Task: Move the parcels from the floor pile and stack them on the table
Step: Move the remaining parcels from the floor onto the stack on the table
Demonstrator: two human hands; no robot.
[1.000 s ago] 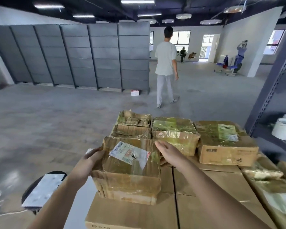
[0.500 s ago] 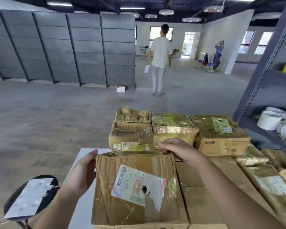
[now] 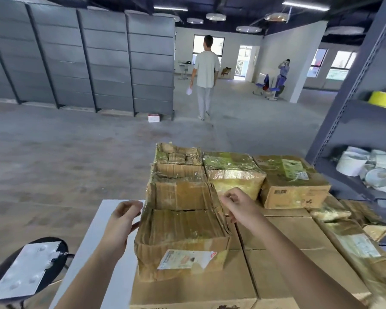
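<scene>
A worn, tape-wrapped cardboard parcel [image 3: 183,226] lies on flat brown boxes [image 3: 194,291] that cover the white table [image 3: 103,230]. Its shipping label [image 3: 185,259] faces me on the front side. My left hand [image 3: 123,221] hovers at the parcel's left edge with loosely curled fingers and holds nothing. My right hand [image 3: 239,206] hangs at the parcel's upper right corner, also loosely curled and holding nothing. Behind stand three more parcels: a crumpled one [image 3: 178,155], a taped one [image 3: 232,172] and a box with a label [image 3: 292,181].
Plastic-wrapped parcels [image 3: 357,246] lie along the table's right side. A grey metal shelf rack [image 3: 343,112] with white rolls stands to the right. A black stool [image 3: 25,270] with a sheet on it is at the lower left. A person [image 3: 205,68] walks away across the floor.
The parcel has been tipped over so that its label now faces me, and it rests on the flat boxes. Both hands have come off its sides.
</scene>
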